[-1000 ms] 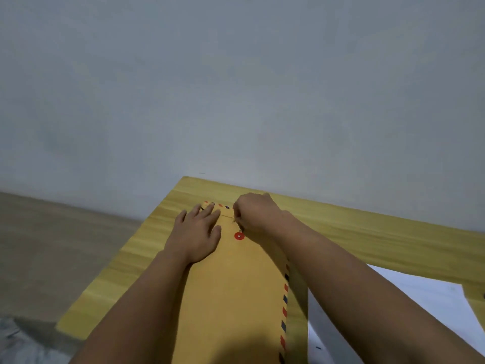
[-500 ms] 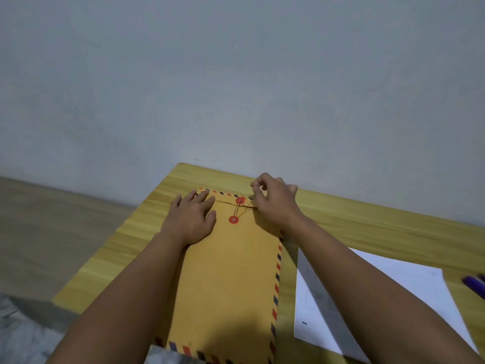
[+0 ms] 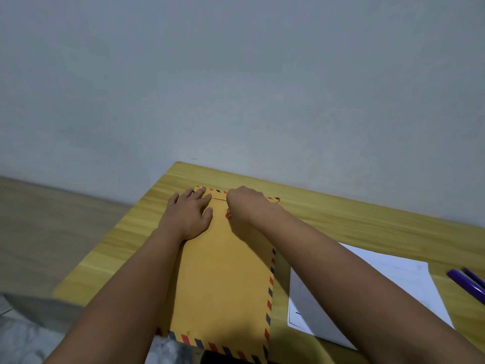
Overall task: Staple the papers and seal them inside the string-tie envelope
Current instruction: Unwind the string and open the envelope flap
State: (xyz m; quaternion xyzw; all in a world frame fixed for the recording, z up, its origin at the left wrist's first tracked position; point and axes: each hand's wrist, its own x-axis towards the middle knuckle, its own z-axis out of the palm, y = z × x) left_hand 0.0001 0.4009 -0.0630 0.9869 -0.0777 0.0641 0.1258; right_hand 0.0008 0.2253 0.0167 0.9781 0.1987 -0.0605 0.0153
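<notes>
I see the brown envelope (image 3: 223, 279) lying flat on the wooden surface (image 3: 341, 222), its near end over the edge. My left hand (image 3: 187, 215) lies flat on it with straight fingers. My right hand (image 3: 246, 206) curls by the red button (image 3: 228, 216); I cannot tell what it holds.

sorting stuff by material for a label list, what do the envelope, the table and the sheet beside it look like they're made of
Envelope: looks like matte brown kraft paper, flat and dull, with a printed red and blue striped border.
Table: wood or a wood-look laminate, yellowish with grain streaks and a faint sheen; which one is unclear.
Sheet: plain white paper, thin and flat, matte.
</notes>
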